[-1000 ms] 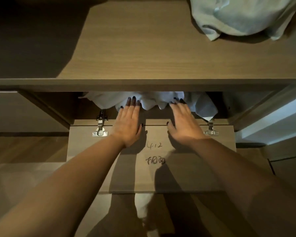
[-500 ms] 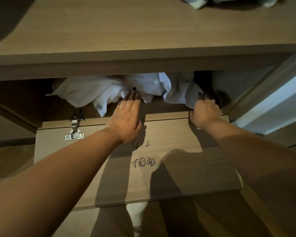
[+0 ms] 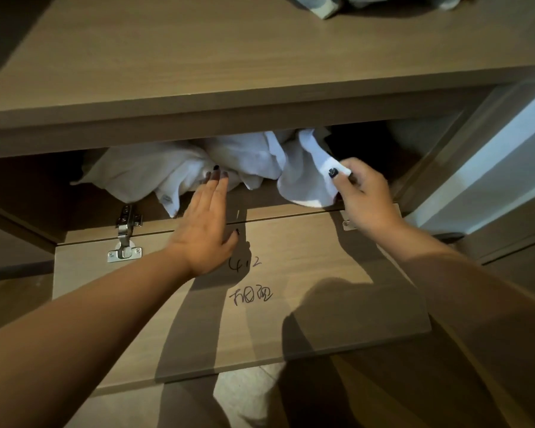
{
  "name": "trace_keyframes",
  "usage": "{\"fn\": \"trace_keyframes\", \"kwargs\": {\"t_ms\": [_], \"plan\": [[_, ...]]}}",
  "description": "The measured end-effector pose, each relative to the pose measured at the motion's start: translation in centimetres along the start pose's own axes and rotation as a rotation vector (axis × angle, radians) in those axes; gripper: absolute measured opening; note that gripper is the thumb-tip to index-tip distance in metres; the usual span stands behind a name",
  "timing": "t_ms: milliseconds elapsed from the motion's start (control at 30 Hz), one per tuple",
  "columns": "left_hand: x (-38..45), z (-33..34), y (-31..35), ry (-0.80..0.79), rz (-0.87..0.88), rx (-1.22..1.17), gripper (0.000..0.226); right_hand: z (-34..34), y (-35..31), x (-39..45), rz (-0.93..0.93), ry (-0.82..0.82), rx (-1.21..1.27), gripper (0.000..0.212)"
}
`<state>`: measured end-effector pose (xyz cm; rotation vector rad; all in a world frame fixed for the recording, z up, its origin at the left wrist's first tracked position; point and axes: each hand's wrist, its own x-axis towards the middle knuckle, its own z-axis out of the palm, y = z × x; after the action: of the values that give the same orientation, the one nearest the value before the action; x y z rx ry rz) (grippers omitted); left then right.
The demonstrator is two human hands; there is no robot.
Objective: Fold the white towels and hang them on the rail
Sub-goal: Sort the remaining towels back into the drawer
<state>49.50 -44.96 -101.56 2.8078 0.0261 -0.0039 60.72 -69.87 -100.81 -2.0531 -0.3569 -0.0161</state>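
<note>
A: Where are the white towels (image 3: 179, 168)?
B: Crumpled in a heap inside the cabinet compartment, just behind the drop-down door (image 3: 291, 288), which lies open and flat. No rail in view.
A: Hands?
B: Right hand (image 3: 363, 196) pinches a towel corner between thumb and fingers at the heap's right end, probably to drag one piece free. Left hand (image 3: 206, 223) is flat, fingers straight, tips touching the heap's middle, likely holding back the rest.
A: Why over the door?
B: It sits just in front of the heap, and could serve as a folding surface. Folding not started.
A: Anything else?
B: Pale cloth bundle (image 3: 371, 3) on the shelf above the heap.
</note>
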Motion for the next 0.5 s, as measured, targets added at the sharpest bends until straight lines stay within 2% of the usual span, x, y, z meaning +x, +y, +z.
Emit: {"fn": "trace_keyframes", "kwargs": {"t_ms": [100,200,300,333,400,500], "plan": [[0.4,0.6,1.3,0.041,0.051,-0.067,0.101,-1.0,-2.9,-3.1,-0.017,-0.065,0.271,0.023],[0.8,1.1,2.5,0.044,0.161,-0.138,0.114,-1.5,-5.2,-6.0,0.034,-0.156,0.514,0.023],[1.3,1.5,3.6,-0.007,0.249,-0.188,0.126,-1.4,-6.6,-8.1,0.073,-0.236,0.592,0.020],[1.6,1.6,4.1,-0.030,0.289,-0.167,0.122,-1.3,-6.9,-8.6,0.082,-0.252,0.595,0.017],[2.1,1.7,5.1,-0.054,0.391,-0.045,0.097,-1.0,-7.6,-9.3,0.139,-0.286,0.656,0.014],[1.9,1.7,5.4,-0.074,0.425,-0.111,0.070,-0.4,-8.3,-9.8,0.197,-0.330,0.777,0.020]]}}
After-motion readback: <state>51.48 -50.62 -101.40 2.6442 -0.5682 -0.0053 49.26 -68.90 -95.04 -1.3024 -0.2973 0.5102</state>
